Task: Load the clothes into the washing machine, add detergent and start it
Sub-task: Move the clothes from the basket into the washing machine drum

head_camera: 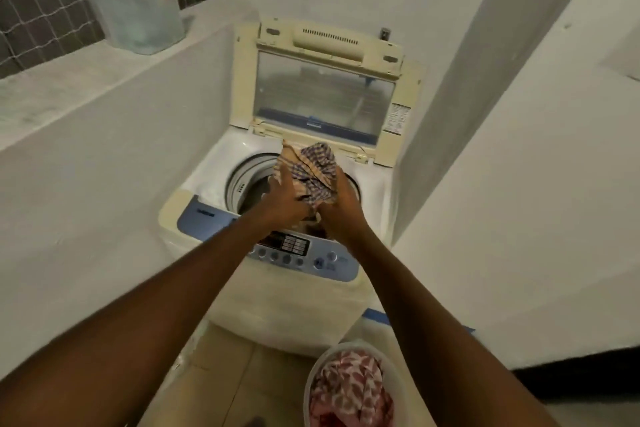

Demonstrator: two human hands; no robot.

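A top-loading washing machine (204,180) stands ahead with its yellowed lid (325,87) raised against the wall. Its round drum opening (247,180) is exposed. Both hands hold a bunched blue-and-tan checked cloth (313,170) just above the drum. My left hand (284,199) grips its left side, my right hand (341,204) its right side. The blue control panel (301,253) with buttons runs along the machine's front edge, below my wrists. A white basket (311,381) on the floor at lower right holds red-and-white patterned clothes (349,388).
A concrete ledge (69,80) runs along the left, bearing a translucent plastic bag (135,7). White walls close in on the right, leaving the machine in a narrow alcove. Beige floor tiles (228,374) lie in front of it.
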